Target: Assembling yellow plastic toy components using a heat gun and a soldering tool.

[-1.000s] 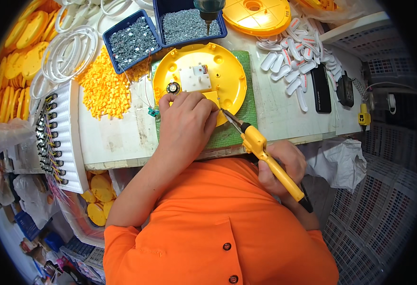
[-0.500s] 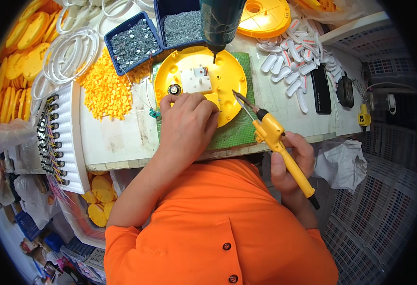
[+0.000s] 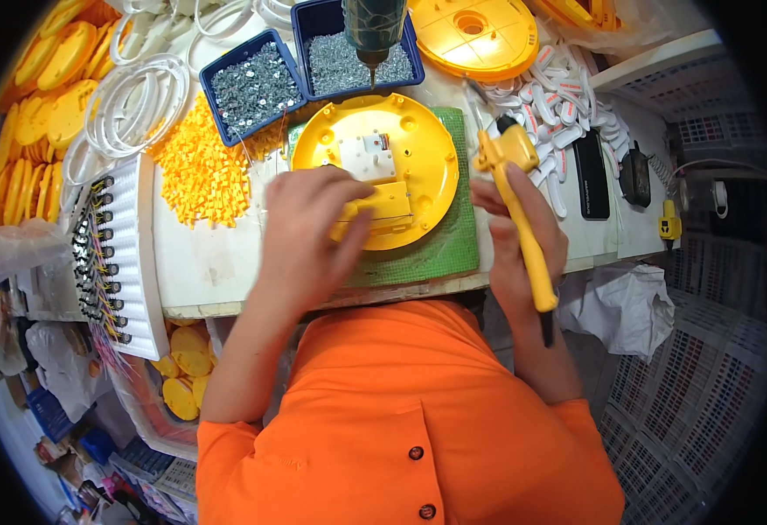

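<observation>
A round yellow plastic housing (image 3: pixel 436 188) lies on a green mat (image 3: pixel 464 249), with a white gearbox-like block (image 3: pixel 368 159) and a rectangular yellow cover (image 3: pixel 392 203) inside it. Over its lower left edge is my left hand (image 3: pixel 309 223), smeared by motion; whether anything sits in its fingers is unclear. My right hand (image 3: pixel 532 223) grips a yellow soldering iron (image 3: pixel 536 271) right of the housing, its tip blurred and pointing up and away. A dark power screwdriver (image 3: pixel 373 31) hangs bit-down beyond the housing.
Two blue bins of screws (image 3: pixel 252 83) (image 3: pixel 357 66) stand behind. Small yellow parts (image 3: pixel 204 171) are heaped left, near a white foam tray (image 3: pixel 143 262) of wired components. White pieces (image 3: pixel 558 109), a black flat case (image 3: pixel 590 175) and a yellow disc (image 3: pixel 480 39) lie right.
My left hand has drawn back left and toward me, uncovering the yellow cover. The soldering iron in my right hand has swung upright and away from the housing. The housing sits slightly lower in view.
</observation>
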A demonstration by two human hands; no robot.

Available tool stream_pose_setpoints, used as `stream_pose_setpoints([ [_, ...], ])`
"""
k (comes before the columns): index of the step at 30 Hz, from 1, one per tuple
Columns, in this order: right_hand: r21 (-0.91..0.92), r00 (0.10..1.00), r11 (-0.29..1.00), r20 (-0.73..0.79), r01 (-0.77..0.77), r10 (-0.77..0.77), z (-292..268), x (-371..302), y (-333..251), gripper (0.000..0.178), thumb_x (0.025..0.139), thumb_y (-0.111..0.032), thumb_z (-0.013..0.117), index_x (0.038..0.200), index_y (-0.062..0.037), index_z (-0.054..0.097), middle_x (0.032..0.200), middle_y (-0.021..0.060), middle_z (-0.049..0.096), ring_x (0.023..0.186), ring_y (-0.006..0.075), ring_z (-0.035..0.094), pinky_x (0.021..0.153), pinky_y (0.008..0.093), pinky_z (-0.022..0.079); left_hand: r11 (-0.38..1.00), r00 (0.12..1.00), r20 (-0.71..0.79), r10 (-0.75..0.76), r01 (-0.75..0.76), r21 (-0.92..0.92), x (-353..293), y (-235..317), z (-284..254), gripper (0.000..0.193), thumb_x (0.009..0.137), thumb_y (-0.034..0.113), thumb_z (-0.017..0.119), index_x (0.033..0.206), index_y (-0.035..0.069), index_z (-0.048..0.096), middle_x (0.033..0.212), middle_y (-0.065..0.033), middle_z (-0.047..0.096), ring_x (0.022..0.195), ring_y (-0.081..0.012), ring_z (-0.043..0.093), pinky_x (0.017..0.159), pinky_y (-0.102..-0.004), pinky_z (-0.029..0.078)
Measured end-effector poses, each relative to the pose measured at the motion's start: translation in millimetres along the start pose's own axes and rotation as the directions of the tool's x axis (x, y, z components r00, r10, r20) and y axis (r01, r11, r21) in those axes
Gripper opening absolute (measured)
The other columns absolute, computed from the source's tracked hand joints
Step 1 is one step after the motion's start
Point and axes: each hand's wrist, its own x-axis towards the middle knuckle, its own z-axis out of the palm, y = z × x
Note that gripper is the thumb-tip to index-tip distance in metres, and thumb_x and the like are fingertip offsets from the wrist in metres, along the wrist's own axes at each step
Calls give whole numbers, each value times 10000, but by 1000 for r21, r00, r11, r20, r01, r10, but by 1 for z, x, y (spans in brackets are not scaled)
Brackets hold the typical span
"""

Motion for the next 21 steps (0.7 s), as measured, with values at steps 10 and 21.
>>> stream_pose_setpoints([
  [10, -503, 995, 859, 54, 99, -83, 37, 23, 49, 523, 844, 21, 710, 1344, -43, 571, 1226, 165, 677, 1119, 357, 652, 975, 417, 517, 957, 973, -98, -207, 222, 186, -16, -59, -35, 189, 850, 153, 767, 997, 51, 708, 1052, -126, 639, 996, -314, 610, 881, -426, 472],
  [21, -536, 992, 835, 92, 120, -84, 27, -11, 43, 546, 802, 106, 629, 1328, -28, 570, 1229, 161, 673, 1143, 377, 634, 991, 428, 512, 913, 898, -166, -407, 405, -48, -21, -58, -27, 133, 850, 107, 762, 887, 14, 675, 1049, -109, 624, 1006, -267, 602, 905, -378, 471],
])
